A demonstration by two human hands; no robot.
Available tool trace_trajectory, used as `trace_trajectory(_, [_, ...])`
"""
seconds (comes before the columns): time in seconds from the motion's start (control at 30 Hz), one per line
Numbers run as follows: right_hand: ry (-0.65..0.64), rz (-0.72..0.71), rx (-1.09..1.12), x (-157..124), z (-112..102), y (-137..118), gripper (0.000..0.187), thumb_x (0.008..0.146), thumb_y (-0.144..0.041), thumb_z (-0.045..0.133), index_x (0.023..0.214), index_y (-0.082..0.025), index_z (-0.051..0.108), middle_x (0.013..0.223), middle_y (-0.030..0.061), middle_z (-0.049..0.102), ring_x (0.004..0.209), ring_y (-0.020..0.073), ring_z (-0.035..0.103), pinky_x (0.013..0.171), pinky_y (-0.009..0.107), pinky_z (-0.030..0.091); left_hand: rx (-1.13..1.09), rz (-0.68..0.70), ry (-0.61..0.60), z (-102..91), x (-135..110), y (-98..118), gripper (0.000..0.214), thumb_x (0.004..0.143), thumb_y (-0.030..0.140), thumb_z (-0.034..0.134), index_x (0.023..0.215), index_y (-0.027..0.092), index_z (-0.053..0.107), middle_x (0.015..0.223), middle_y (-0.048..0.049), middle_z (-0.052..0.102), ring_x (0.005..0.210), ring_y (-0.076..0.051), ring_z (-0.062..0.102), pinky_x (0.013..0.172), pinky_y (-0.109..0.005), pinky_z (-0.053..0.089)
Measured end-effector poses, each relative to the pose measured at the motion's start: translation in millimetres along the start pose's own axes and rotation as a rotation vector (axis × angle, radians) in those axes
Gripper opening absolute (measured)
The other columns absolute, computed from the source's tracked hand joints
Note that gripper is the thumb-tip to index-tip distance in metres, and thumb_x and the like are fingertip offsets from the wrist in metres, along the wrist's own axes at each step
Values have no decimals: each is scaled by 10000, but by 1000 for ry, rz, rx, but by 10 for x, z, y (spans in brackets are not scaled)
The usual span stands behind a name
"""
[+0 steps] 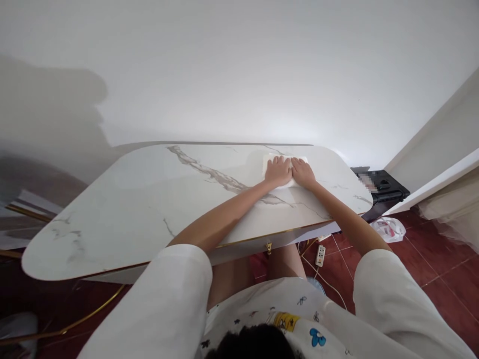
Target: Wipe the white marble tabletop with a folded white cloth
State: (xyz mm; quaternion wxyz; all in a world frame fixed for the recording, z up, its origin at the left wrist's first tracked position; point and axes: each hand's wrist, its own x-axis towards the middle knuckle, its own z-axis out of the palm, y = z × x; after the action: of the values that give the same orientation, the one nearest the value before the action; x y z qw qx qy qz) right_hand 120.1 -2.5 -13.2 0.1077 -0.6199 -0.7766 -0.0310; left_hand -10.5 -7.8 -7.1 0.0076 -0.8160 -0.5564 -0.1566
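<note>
We see the left hand point(279, 171) and the right hand point(303, 173) lying side by side, thumbs nearly touching. Both are opened out flat, palms down and fingers stretched, so they press rather than grip. Under them is a white cloth point(268, 162), folded or stacked into a small rectangle. Whether it is fabric or paper we cannot tell, as it is nearly the same colour as the marble-patterned surface point(149, 199) beneath it. It sits on the far right part of that surface, near the edge by the wall point(239, 75), with only its far corners and left margin showing past the fingers. We judge it to be light, soft and limp, with nothing fragile about it. It would likely slide easily on the polished top if pushed with little downward pressure, and the layers could shift or bunch. The best hold, in our view, is at the exposed far corners or along the left margin, pinching all the layers together, since a flat palm steadies the thing but cannot lift it. Down on the red tiled floor point(430, 259), well apart from the hands, lie a power strip point(320, 255) and a plastic bag point(389, 229).
</note>
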Motion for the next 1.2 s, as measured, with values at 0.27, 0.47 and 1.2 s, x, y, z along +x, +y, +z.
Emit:
trace_trajectory(0.27, [20,-23,43,-364,-38,-123,543,997,-233,252,1505,-151,423,1575,102,420,1457,290,362,1154,480,333,-5,-4,-12,-109,-387,99,463,978,272,286,1382,189,497,1432,-141,505,1340,-309,412,1080,-490,333])
trace_trajectory(0.47, [-37,-15,56,-735,-170,-270,556,1005,-239,228,1530,-144,385,1600,96,378,1486,260,312,1185,454,287,12,-39,-30,-229,-738,236,472,976,283,288,1396,203,485,1452,-137,496,1361,-313,403,1091,-496,339])
trace_trajectory(1.2, [-1,-184,77,-1240,-178,264,580,978,-271,251,1526,-165,407,1575,79,421,1481,263,336,1192,518,325,-118,-45,-107,-200,-1057,792,518,977,301,331,1474,161,378,1589,-172,341,1486,-351,254,1172,-588,229])
